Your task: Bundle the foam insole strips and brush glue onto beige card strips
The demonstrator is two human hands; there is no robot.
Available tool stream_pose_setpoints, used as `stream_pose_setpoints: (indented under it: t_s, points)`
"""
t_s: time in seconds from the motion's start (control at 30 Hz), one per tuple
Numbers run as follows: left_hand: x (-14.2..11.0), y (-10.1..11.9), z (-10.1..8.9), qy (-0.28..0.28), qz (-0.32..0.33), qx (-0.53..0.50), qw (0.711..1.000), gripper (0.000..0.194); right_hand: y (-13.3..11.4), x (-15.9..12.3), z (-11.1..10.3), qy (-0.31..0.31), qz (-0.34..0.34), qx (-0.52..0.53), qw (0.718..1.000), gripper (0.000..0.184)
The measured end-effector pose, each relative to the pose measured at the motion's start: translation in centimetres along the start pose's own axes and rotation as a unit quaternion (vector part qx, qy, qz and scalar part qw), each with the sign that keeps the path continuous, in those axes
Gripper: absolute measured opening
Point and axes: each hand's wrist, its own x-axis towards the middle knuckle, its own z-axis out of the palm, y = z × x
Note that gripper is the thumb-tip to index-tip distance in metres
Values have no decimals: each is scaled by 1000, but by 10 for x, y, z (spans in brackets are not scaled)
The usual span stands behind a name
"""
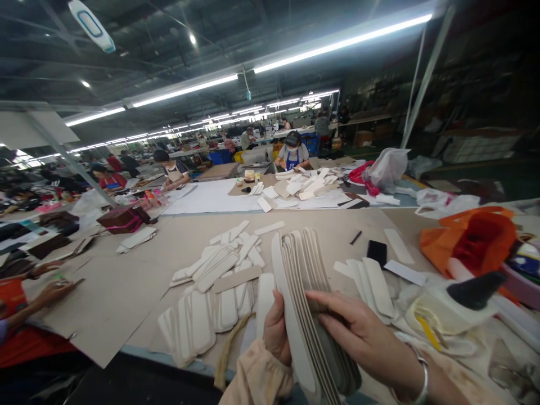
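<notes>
A fanned stack of long, round-ended pale strips [295, 292] stands tilted upright in front of me. My left hand [276, 332] is closed around its left side, thumb up along the edge; its other fingers are largely hidden. At the right side of the stack, my right hand [354, 326] has its index and middle fingers stretched out, their tips touching the strips where the fan parts. The right thumb is hidden. Left of the stack lies a heap of similar loose strips [217, 261], with more fanned rows [189, 323] nearer me.
Further strips [371, 284], a black phone-like object [377, 253] and a white container with a black nozzle [455, 306] lie to the right. An orange bag [468, 242] is beyond them. At left, another person's hands [57, 289] hold something small. A co-worker [292, 152] sits opposite.
</notes>
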Motion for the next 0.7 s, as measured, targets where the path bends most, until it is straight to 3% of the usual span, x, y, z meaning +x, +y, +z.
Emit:
stream_pose_setpoints:
  t_s: [0.2, 0.27, 0.37, 0.43, 0.5, 0.6, 0.7]
  points:
    - [-1, 0, 6, 4, 25, 41, 999, 68, 11, -5, 6, 4, 56, 36, 998, 46]
    - [3, -3, 11, 36, 82, 75, 993, 59, 17, -3, 12, 35, 82, 44, 995, 61]
    - [12, -10, 11, 80, 153, 150, 974, 51, 36, 5, 27, 63, 145, 8, 987, 98]
    - [19, -16, 4, 101, 157, 211, 959, 56, 59, 9, 40, 69, 200, -24, 977, 105]
    - [24, -22, -7, 148, 136, 260, 944, 66, 93, 7, 56, 66, 225, -40, 971, 100]
    - [27, -33, -26, 239, 68, 286, 926, 73, 154, -8, 83, 26, 234, -66, 970, 101]
    - [25, -46, -41, 294, -27, 265, 918, 83, 205, -34, 107, -16, 280, -112, 953, 97]
